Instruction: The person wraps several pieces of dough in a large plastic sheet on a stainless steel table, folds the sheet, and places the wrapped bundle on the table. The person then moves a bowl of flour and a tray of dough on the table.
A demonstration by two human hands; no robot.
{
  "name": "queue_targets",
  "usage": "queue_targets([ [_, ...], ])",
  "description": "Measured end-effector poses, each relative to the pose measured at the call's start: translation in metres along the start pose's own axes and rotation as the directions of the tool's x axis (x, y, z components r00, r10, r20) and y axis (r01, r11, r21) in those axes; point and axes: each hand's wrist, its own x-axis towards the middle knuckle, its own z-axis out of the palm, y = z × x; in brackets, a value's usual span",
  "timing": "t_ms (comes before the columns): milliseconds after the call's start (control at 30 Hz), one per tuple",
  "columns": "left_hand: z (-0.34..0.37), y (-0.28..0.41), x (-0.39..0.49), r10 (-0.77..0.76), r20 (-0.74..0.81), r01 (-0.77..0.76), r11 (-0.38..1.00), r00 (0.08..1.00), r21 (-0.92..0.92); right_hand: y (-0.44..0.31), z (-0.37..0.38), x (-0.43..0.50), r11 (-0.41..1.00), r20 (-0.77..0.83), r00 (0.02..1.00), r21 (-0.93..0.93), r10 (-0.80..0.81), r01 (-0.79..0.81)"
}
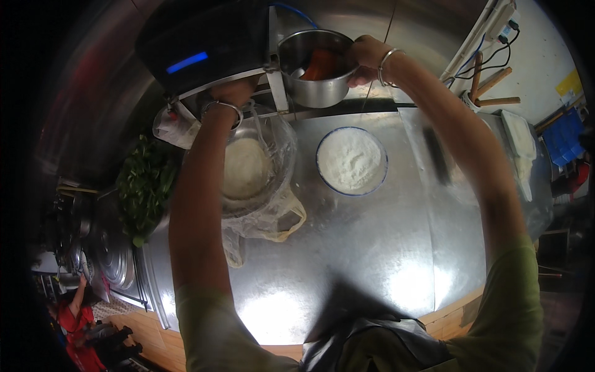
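Note:
My right hand (pixel 367 60) is closed on the right rim of a deep stainless steel pot (pixel 320 94), which holds an orange-red object (pixel 320 65). My left hand (pixel 236 90) reaches under the black housing with a lit blue display (pixel 187 63); its fingers are hidden there. Below that hand, a metal bowl lined with a clear plastic bag (pixel 283 172) holds pale dough (pixel 246 162). A blue-rimmed bowl of white flour (pixel 352 160) stands on the steel worktop (pixel 334 242).
Leafy greens (pixel 146 186) lie at the left beside round metal lids (pixel 114 260). Wooden sticks (pixel 495 88) stand in a holder at the back right, near a power strip (pixel 504 23) and a plastic container (pixel 518 135). A person in red (pixel 76 321) is at the far lower left.

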Motion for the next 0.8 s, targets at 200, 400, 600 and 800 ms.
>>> queue_targets([
  [200,0.021,-0.009,0.008,-0.092,0.008,0.092,0.996,0.996,0.013,-0.016,0.001,0.045,0.98,0.113,0.992,-0.182,-0.06,0.08],
  [400,0.02,-0.031,0.016,-0.129,-0.076,0.122,0.989,0.989,-0.084,-0.034,0.027,0.062,0.976,0.098,0.994,-0.208,-0.042,0.062],
  [600,0.005,-0.055,0.004,-0.156,-0.079,0.153,0.987,0.985,-0.043,-0.025,0.065,0.029,0.987,0.298,0.949,0.147,-0.104,0.062],
  [800,-0.003,-0.044,-0.014,-0.164,-0.065,0.169,0.982,0.984,0.08,-0.011,0.084,0.015,0.943,0.17,0.952,0.262,-0.256,0.206],
])
